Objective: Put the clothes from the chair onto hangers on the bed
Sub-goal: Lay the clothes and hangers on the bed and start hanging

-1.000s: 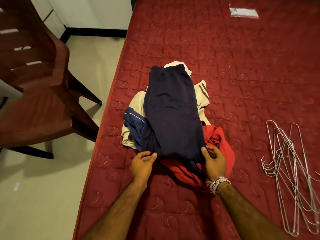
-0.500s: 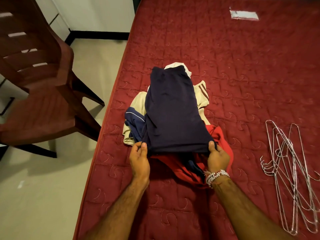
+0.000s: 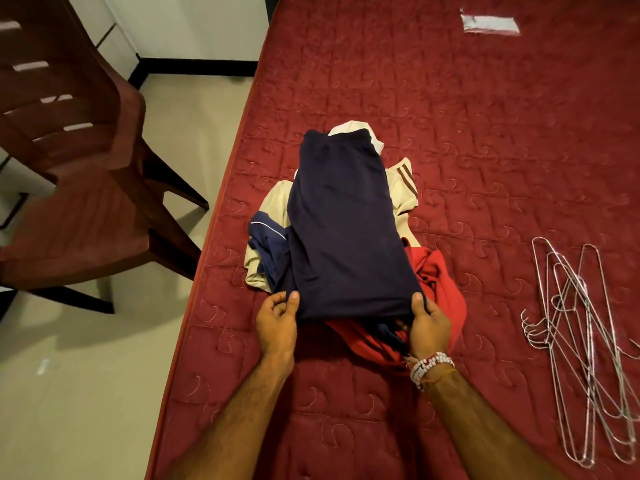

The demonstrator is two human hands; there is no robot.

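A pile of clothes lies on the red quilted bed [image 3: 467,140] near its left edge. On top is a folded dark navy garment [image 3: 346,230]. Under it are a cream garment [image 3: 403,183] with brown stripes, a blue garment [image 3: 268,237] with white piping, and a red garment [image 3: 438,282]. My left hand [image 3: 277,323] pinches the navy garment's near left corner. My right hand [image 3: 427,322], with a bead bracelet at the wrist, grips its near right corner. A bundle of several wire hangers [image 3: 585,344] lies on the bed to the right, apart from the pile.
A dark brown plastic chair [image 3: 69,202] stands on the pale floor left of the bed, its seat bare. A small white label [image 3: 490,24] lies on the bed at the far right. A white wall with a black skirting runs along the back.
Both hands have moved to the navy garment's near corners and closed on them; its near edge has lifted slightly off the red garment. My head has shifted a little.
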